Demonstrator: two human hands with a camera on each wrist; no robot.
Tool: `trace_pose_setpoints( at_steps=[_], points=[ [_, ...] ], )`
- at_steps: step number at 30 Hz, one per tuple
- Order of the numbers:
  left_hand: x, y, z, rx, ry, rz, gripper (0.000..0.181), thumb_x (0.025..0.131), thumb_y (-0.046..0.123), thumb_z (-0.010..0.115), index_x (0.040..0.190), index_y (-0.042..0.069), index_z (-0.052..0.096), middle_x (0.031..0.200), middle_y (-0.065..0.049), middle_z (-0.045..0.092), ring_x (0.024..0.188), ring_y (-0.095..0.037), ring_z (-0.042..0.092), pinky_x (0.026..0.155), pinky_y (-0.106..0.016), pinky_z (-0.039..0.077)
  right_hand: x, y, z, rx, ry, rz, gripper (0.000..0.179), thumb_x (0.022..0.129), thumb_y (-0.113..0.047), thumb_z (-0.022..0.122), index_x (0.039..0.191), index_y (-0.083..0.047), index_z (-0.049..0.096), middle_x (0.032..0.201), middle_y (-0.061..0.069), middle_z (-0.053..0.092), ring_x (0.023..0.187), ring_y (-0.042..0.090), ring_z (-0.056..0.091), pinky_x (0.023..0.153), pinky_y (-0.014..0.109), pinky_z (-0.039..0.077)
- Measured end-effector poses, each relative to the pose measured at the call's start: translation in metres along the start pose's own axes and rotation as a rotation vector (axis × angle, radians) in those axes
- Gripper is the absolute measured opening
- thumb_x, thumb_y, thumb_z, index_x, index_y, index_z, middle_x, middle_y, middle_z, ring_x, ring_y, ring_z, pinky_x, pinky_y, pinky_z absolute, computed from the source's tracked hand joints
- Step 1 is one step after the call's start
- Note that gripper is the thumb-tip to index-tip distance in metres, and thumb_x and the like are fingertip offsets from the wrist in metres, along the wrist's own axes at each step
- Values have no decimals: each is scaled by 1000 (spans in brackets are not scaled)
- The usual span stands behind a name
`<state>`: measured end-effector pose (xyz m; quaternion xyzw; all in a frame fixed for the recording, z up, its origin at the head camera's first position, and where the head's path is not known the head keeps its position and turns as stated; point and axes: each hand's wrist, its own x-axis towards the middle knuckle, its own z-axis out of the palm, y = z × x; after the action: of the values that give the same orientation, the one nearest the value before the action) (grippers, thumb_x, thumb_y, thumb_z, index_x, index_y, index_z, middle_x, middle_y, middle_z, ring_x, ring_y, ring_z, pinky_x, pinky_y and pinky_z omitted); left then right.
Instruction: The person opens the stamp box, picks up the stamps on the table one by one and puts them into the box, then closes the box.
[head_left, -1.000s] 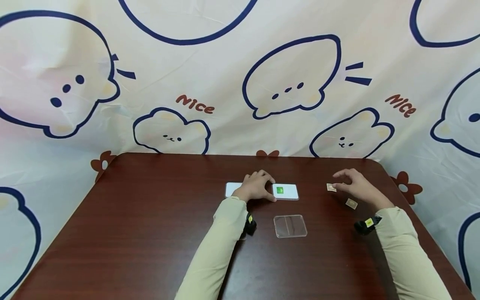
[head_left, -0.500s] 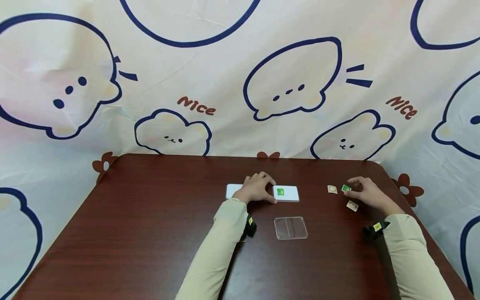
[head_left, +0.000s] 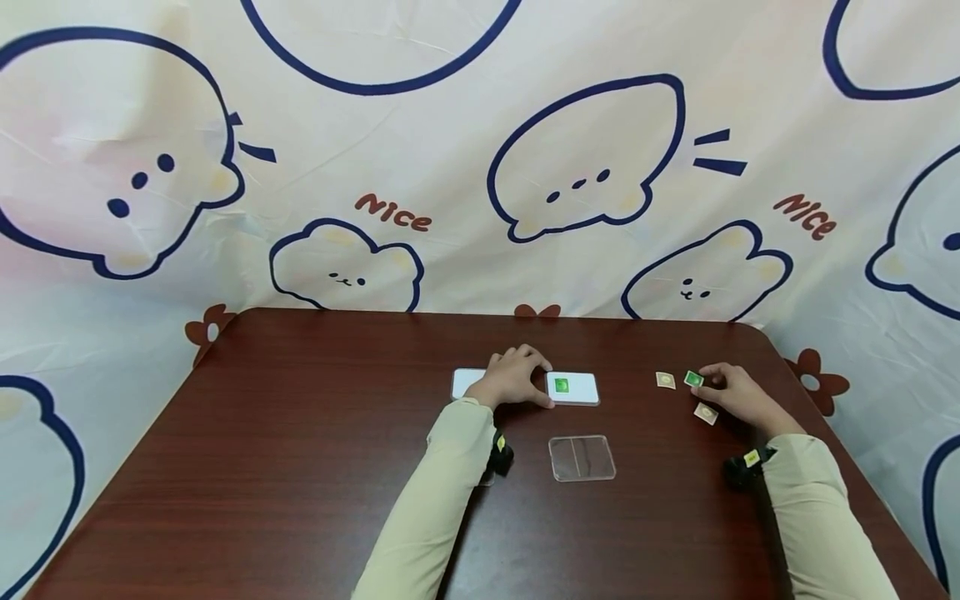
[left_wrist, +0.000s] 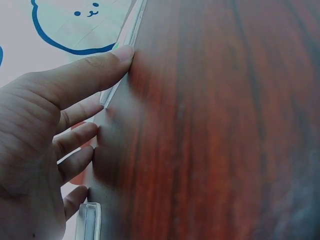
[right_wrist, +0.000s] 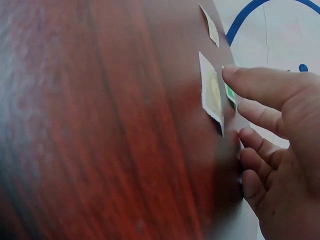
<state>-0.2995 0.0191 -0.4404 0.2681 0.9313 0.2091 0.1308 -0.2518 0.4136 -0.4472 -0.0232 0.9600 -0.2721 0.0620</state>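
My left hand (head_left: 510,375) spans the left end of a flat white card in a clear case (head_left: 585,389), thumb at the near edge and index finger at the far edge. A green stamp (head_left: 562,386) lies on that white surface. Over at the right, my right hand (head_left: 738,393) pinches another green stamp (head_left: 693,379) by its edge between thumb and index finger, low at the tabletop. Two pale stamps lie close by: one (head_left: 665,380) to its left, one (head_left: 706,413) nearer me. In the right wrist view, the nearer pale stamp (right_wrist: 211,90) shows a serrated edge.
A second white-filled case (head_left: 467,382) is partly hidden behind my left hand. A clear plastic lid or shallow case (head_left: 592,458) lies nearer me. Another clear edge (head_left: 486,480) peeks from under the left wrist. A printed cloth (head_left: 450,167) hangs behind the brown table (head_left: 262,433).
My right hand has moved right and slightly nearer me, from beside the left pale stamp. The green stamp, earlier hidden by the hand, is in sight at its fingertips. The left hand stays put.
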Motion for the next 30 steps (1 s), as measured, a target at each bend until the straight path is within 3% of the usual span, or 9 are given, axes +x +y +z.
trace_pose_setpoints(
  at_steps=[6,13,30],
  points=[
    [1,1,-1,10,-3,-4,59,79,51,75,129,27,57,146,2,42,132,-21,39,107,-43,30,1,-3,1,-39,41,1,42,94,-21,62,115,14,52,102,26,54,89,30,50,77,40,43],
    [2,0,0,7,-7,-7,59,79,52,74,130,28,56,146,3,41,132,-20,39,108,-43,29,3,-3,4,-35,52,3,32,93,-17,61,107,11,57,97,22,60,85,23,55,74,34,45],
    [2,-2,1,-15,-6,-7,58,79,52,75,129,29,57,146,3,41,132,-20,39,108,-43,29,4,-5,7,-10,48,43,29,96,-18,56,109,8,56,96,18,58,84,23,53,71,31,42]
  ],
)
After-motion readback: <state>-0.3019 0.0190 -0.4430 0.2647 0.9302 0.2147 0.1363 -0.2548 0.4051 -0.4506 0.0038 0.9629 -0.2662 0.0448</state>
